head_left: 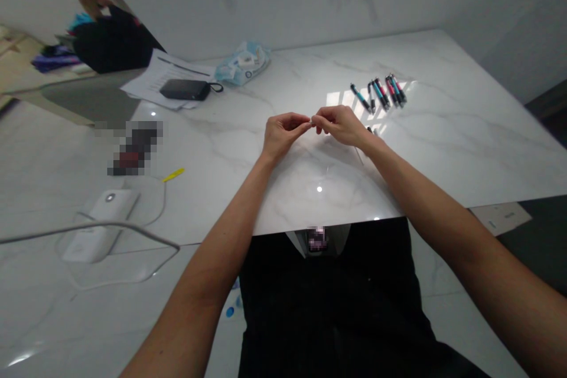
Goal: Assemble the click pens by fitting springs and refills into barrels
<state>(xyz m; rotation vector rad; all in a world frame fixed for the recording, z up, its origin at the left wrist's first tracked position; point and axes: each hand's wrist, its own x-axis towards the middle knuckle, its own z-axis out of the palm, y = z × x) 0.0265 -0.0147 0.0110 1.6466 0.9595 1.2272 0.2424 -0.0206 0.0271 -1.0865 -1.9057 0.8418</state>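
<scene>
Pinching small pale piece [312, 122] between left hand [283, 133] and right hand [339, 123], fingers narrow; piece too small to identify. Tips nearly meet above counter [465, 142], probably for fine control. Thin rod [359, 156] near right wrist, partly hidden. Beyond right hand, pens [380, 94] lie side by side, seemingly for easy reach. Farther left, black case [183, 89] rests on papers [153, 78], perhaps as weight; wipes [245, 64] beside.

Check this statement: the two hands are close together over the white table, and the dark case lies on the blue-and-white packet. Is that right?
Not quite: the dark case lies on the papers, not on the blue-and-white packet, as the head view shows. The left hand and right hand are close together over the white table.
</scene>
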